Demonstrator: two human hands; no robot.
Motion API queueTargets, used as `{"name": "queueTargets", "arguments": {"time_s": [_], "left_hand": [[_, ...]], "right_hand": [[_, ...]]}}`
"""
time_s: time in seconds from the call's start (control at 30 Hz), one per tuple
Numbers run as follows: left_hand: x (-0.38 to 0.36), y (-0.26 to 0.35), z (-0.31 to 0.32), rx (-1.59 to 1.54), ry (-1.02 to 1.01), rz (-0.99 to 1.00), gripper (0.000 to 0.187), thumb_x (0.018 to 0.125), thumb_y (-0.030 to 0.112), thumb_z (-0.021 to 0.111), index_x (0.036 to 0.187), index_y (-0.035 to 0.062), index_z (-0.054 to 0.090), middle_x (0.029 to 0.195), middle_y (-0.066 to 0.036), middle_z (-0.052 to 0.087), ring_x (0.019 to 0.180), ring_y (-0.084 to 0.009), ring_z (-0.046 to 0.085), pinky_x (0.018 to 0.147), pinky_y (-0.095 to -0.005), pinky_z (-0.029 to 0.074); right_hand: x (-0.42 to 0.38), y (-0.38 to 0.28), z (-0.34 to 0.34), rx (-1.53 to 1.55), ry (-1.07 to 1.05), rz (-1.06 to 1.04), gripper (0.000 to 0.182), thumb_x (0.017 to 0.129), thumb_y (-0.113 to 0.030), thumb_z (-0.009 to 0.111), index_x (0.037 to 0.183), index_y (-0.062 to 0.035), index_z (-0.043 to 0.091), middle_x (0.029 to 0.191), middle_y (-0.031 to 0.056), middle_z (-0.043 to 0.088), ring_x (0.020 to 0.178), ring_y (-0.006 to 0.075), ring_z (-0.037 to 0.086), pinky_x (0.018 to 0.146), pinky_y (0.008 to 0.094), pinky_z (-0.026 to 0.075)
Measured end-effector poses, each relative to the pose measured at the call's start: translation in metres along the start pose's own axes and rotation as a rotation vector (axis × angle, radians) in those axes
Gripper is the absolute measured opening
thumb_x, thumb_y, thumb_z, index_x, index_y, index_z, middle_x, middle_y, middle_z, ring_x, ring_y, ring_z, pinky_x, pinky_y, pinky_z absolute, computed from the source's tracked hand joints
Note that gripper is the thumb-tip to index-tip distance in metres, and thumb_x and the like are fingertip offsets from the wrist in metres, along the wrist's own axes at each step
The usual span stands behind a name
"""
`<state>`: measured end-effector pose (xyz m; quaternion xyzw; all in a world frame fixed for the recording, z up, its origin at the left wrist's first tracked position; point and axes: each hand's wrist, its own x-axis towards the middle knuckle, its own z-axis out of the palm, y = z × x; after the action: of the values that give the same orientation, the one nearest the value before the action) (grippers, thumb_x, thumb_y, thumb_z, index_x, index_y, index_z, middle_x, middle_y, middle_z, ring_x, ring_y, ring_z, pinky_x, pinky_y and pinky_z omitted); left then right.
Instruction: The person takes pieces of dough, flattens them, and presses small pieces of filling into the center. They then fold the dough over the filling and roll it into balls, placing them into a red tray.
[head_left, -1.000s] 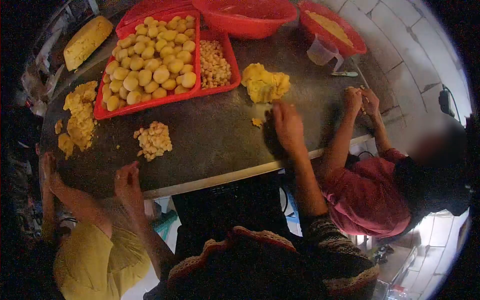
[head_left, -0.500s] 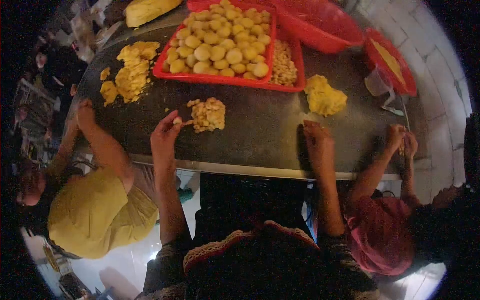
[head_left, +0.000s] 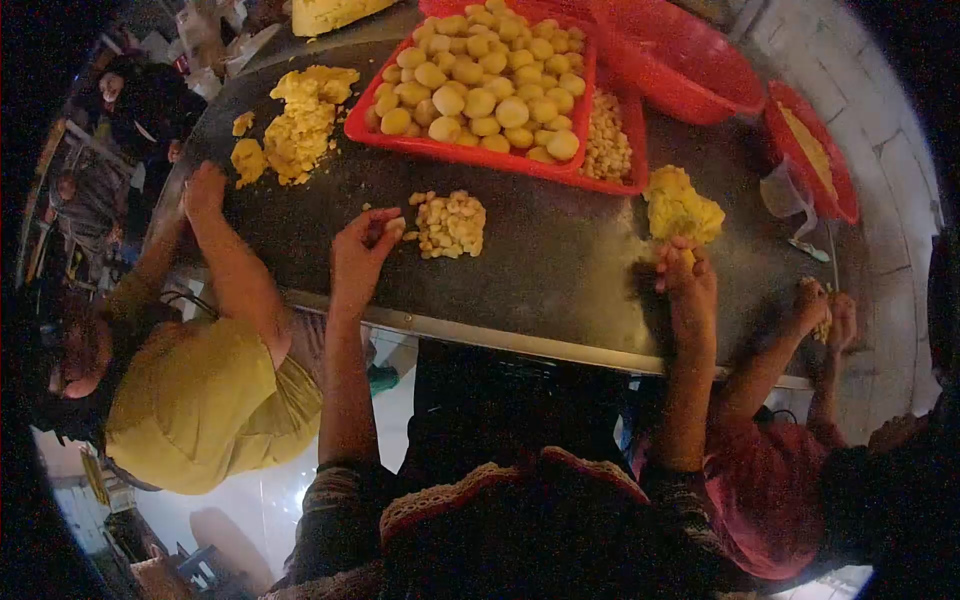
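Observation:
My left hand (head_left: 362, 255) is closed in a pinch on a small pale piece, just left of a loose pile of similar pale pieces (head_left: 450, 226) on the dark table. My right hand (head_left: 688, 290) is raised with its fingers curled around a bit of yellow dough (head_left: 687, 259). Directly behind that hand lies a bigger lump of yellow dough (head_left: 684, 203). Between and beyond my hands, round yellow dough balls (head_left: 480, 95) fill a red tray (head_left: 465, 158). Partly under it, a second red tray (head_left: 640, 170) holds more pale pieces (head_left: 606, 140).
Crumbly yellow dough (head_left: 300, 130) lies at the left. A red basin (head_left: 680, 60) stands at the back, with a red container (head_left: 848, 200) and a clear cup (head_left: 783, 190) at the right. Co-workers in yellow (head_left: 200, 400) and dark red (head_left: 770, 480) sit either side.
My right hand has moved forward to the dough lump, and a bit of yellow dough now shows in its fingers. My left hand still pinches its pale piece. The whole view has shifted.

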<state>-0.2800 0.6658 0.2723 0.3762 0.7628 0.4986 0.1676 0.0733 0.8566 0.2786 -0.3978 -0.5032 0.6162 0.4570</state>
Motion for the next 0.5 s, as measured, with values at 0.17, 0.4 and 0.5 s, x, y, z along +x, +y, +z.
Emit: {"name": "queueTargets", "arguments": {"time_s": [0.17,0.4,0.5], "left_hand": [[0.002,0.0,-0.001,0.369,0.057,0.19,0.026,0.079,0.011,0.067,0.105,0.0084,0.067,0.08,-0.008,0.063,0.073,-0.0127,0.057,0.067,-0.0279,0.045],[0.0,-0.003,-0.017,-0.005,-0.11,0.079,0.027,0.08,0.016,0.067,0.106,0.0087,0.067,0.084,-0.009,0.065,0.068,-0.017,0.058,0.067,-0.0298,0.046],[0.007,-0.01,-0.016,0.064,-0.133,0.021,0.025,0.081,0.019,0.066,0.103,0.0077,0.067,0.089,-0.011,0.066,0.069,-0.0206,0.06,0.069,-0.0321,0.048]], "right_hand": [[0.007,0.01,-0.017,0.012,0.028,0.05,0.025,0.09,-0.029,0.056,0.073,-0.011,0.051,0.059,-0.0047,0.042,0.049,0.0058,0.036,0.043,0.0224,0.027],[0.005,0.006,-0.016,-0.117,0.066,0.033,0.04,0.094,-0.037,0.046,0.061,-0.0142,0.042,0.053,-0.0038,0.036,0.047,0.0091,0.031,0.045,0.028,0.024],[0.01,0.022,-0.02,-0.296,0.163,-0.157,0.036,0.095,-0.035,0.045,0.065,-0.0153,0.042,0.056,-0.005,0.033,0.045,0.0066,0.028,0.042,0.0231,0.023]]}}
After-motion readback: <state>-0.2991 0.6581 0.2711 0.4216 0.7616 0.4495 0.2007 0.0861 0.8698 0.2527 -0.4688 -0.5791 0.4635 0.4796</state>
